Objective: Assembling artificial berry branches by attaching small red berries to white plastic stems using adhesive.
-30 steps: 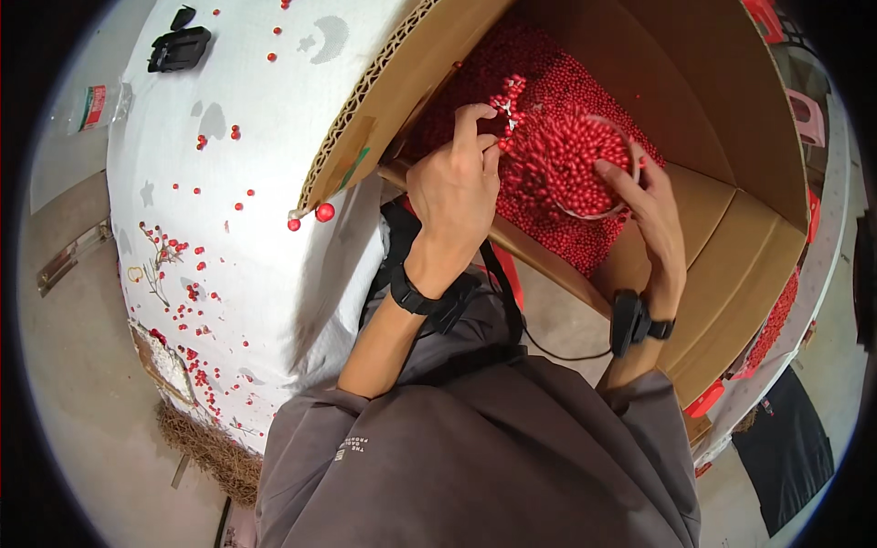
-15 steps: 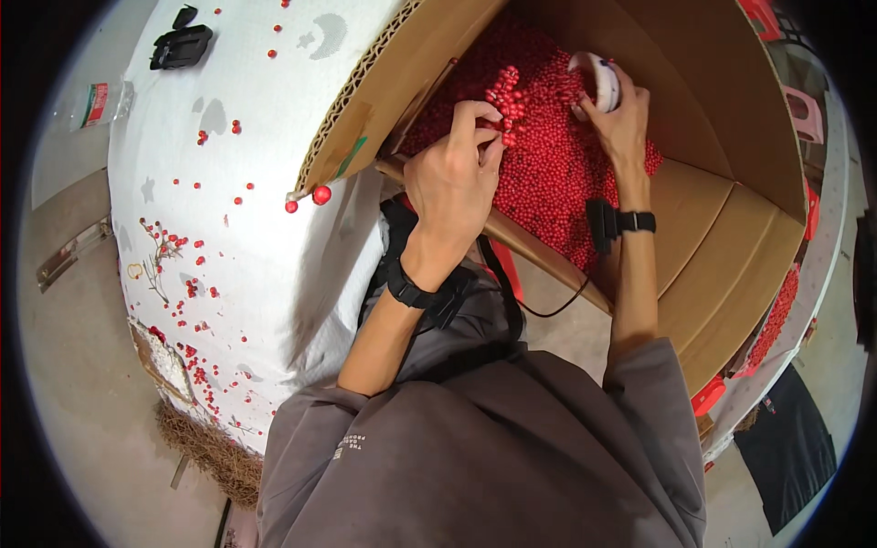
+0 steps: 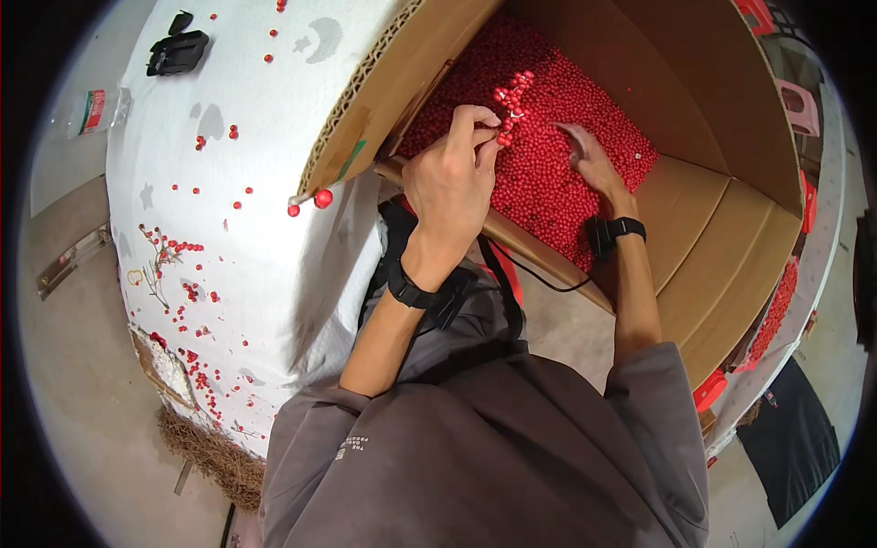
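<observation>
A large cardboard box (image 3: 731, 219) holds a deep layer of small red beads (image 3: 539, 173). My left hand (image 3: 452, 183) is over the box's near edge, fingertips pinched on a small sprig of red berries (image 3: 512, 96) held just above the beads. My right hand (image 3: 594, 164) is further right, pressed down into the beads with a clear bowl (image 3: 571, 137) in its grip. The bowl is tipped and partly sunk in the beads. Both wrists wear black bands.
The box lies on a table with a white cover (image 3: 237, 247) strewn with loose red beads. A stem with two berries (image 3: 315, 198) pokes out at the box flap. A black device (image 3: 178, 50) and a plastic bottle (image 3: 91, 110) are far left; red stools (image 3: 758, 14) stand beyond the box.
My right hand carried the clear bowl, full of beads a second ago, to the far side, then brought it down into the beads. My left hand stayed put with the sprig.
</observation>
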`<move>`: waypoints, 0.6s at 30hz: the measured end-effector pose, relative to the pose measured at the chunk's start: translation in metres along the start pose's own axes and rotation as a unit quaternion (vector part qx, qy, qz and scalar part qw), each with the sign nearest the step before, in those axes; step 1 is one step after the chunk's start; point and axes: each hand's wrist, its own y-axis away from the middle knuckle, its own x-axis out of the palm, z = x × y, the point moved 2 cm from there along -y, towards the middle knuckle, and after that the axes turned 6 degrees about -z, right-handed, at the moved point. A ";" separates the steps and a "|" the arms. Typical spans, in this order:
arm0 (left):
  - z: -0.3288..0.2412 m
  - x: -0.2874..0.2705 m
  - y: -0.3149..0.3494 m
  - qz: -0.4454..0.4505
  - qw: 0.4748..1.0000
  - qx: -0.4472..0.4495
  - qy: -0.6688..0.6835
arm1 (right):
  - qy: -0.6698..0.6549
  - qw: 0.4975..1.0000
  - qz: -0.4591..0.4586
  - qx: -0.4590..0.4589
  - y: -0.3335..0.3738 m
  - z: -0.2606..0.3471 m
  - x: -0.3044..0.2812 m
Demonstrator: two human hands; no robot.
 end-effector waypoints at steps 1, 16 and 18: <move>-0.001 0.002 0.000 -0.004 1.000 0.006 0.000 | -0.002 0.997 0.076 -0.013 0.003 -0.008 0.002; 0.001 -0.004 0.000 0.024 0.997 -0.033 -0.060 | -0.220 0.949 -0.027 0.226 0.066 0.203 -0.092; 0.001 -0.003 0.000 0.030 0.997 -0.032 -0.065 | -0.181 0.943 -0.089 0.264 0.067 0.224 -0.100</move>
